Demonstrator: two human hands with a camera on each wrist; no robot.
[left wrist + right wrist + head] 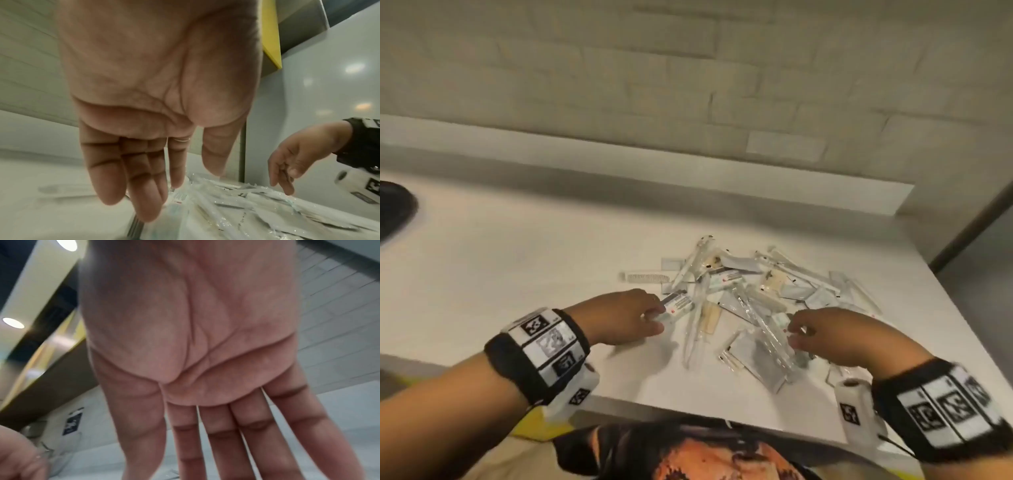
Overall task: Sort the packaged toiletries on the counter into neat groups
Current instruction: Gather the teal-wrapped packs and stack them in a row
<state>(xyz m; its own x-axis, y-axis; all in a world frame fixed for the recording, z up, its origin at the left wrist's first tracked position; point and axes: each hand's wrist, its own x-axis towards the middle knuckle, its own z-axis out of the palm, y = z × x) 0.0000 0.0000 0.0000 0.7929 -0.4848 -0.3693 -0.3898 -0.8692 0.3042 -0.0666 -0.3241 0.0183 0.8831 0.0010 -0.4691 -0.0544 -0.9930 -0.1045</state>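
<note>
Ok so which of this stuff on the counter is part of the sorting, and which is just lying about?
Part of the job:
- pile of packaged toiletries
- loose comb beside the pile
- small labelled packet at the left hand
- right hand, over the pile

Just there:
- dark object at the far left edge

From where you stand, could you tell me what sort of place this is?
Probably a hotel or guest bathroom: a white counter under a tiled wall, a heap of sealed single-use toiletry packets, and a loose comb beside it.
</note>
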